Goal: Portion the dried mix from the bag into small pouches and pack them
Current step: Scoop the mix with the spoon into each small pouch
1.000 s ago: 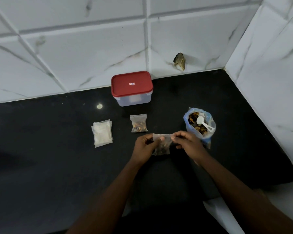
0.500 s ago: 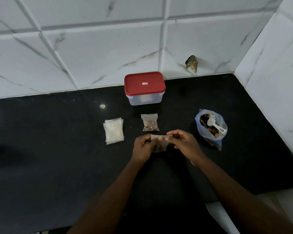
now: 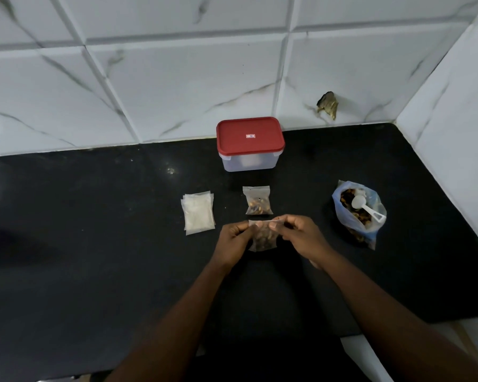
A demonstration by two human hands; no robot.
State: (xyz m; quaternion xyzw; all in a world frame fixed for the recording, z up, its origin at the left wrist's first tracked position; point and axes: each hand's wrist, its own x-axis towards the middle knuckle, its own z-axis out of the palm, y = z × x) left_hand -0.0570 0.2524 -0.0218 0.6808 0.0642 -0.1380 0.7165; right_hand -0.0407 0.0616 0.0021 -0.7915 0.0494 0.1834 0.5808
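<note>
Black counter [image 3: 94, 271] in a corner of white veined wall tiles [image 3: 177, 78], with both hands on a small pouch.

A red-lidded container [image 3: 250, 144] stands at the back against the tiles. The small label [image 3: 250, 136] on its lid is too small to read. In front of the container and to its right, the blue bag [image 3: 351, 224] of dried mix sits open with a white scoop [image 3: 366, 206] resting in it. In front and to its left lies a stack of empty pouches [image 3: 198, 212]. A filled pouch [image 3: 257, 201] lies directly in front of it. Nearer than that, the left hand [image 3: 233, 241] and right hand [image 3: 301, 237] pinch the top edge of another filled pouch [image 3: 263, 238], and the fingers hide its corners. A dark patch [image 3: 327, 104] on the tiles to the container's right is hard to make out. The counter's left side lies open, while its near edge is cut off.
</note>
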